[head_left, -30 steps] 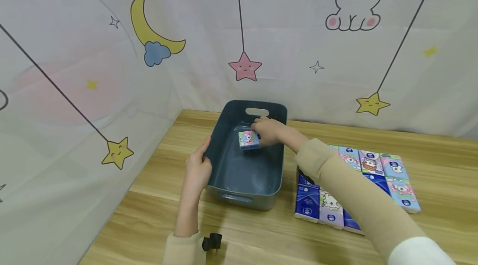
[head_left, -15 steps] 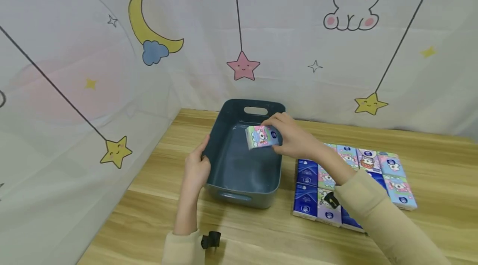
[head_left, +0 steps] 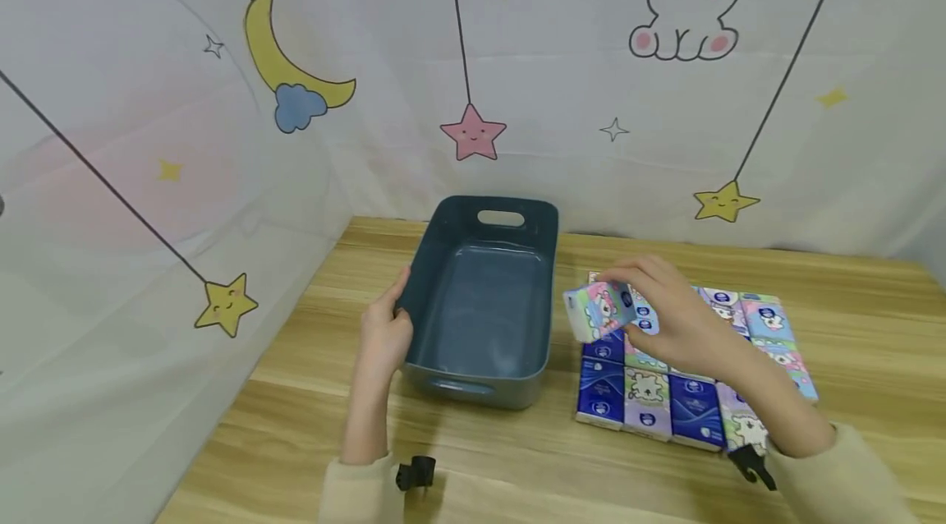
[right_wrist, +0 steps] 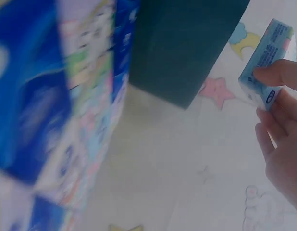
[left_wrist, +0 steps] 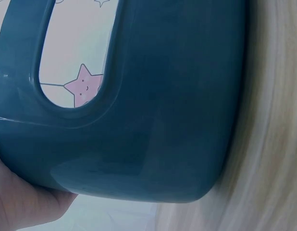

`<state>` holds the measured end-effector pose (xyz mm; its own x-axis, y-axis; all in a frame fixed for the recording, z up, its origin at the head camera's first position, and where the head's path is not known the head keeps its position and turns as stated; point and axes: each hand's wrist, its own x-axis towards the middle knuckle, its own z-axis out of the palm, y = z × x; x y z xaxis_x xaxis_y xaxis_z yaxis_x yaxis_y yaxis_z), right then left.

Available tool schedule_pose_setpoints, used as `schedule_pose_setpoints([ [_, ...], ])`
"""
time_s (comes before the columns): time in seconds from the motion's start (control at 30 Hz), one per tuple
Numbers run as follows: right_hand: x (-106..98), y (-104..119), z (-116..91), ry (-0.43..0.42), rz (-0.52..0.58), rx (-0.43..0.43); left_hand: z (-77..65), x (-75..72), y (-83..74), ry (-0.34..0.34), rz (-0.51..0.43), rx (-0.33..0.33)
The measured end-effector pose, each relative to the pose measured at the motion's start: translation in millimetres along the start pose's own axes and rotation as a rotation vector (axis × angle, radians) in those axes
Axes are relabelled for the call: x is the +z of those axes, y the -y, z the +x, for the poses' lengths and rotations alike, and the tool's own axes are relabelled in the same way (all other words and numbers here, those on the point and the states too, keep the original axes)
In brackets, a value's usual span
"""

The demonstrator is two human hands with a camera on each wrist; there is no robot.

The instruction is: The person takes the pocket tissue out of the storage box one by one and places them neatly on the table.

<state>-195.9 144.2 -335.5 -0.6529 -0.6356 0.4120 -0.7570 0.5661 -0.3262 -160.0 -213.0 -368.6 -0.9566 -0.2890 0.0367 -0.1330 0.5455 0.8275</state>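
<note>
A dark teal plastic bin (head_left: 488, 310) with handle slots stands on the table, nothing lying inside it. My left hand (head_left: 386, 335) grips its left wall, and in the left wrist view the hand (left_wrist: 28, 202) shows at the bin's (left_wrist: 182, 120) edge. Between thumb and fingers my right hand (head_left: 676, 319) pinches a small tissue pack (head_left: 600, 309), tilted, printed with a pastel cartoon. It hangs above the left part of a block of tissue packs (head_left: 695, 409) laid flat side by side, some dark blue, some pastel. The right wrist view shows the held tissue pack (right_wrist: 266, 65) up close.
The wood-grain table (head_left: 296, 425) stretches out around the bin and the packs. Behind it hangs a white curtain (head_left: 562, 97) printed with stars, a moon and a rabbit. Black straps (head_left: 416, 472) show at both wrists.
My right hand has lifted the tissue pack out of the bin and carried it right, over the block of packs. The left hand keeps its grip on the bin.
</note>
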Motion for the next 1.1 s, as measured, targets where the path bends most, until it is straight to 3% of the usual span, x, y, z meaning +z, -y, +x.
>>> schedule_pose_setpoints([
  [0.13,-0.8,-14.1,-34.9,-0.011,-0.055,0.004,-1.2,1.6,1.2,0.016,-0.002,-0.010],
  [0.4,-3.0,-37.0,-94.7,-0.022,-0.045,-0.048,-1.0,2.1,3.9,0.027,-0.004,-0.017],
  [0.6,-7.2,-50.1,-125.0,-0.042,-0.083,-0.076,-0.9,2.3,4.3,0.029,0.006,-0.021],
  [0.83,-22.7,-63.2,-157.5,-0.043,-0.244,-0.171,1.0,4.2,3.3,0.036,-0.003,-0.025],
  [1.1,-37.2,-77.5,-190.7,0.025,-0.347,-0.217,2.2,2.5,3.1,0.029,-0.015,-0.020],
])
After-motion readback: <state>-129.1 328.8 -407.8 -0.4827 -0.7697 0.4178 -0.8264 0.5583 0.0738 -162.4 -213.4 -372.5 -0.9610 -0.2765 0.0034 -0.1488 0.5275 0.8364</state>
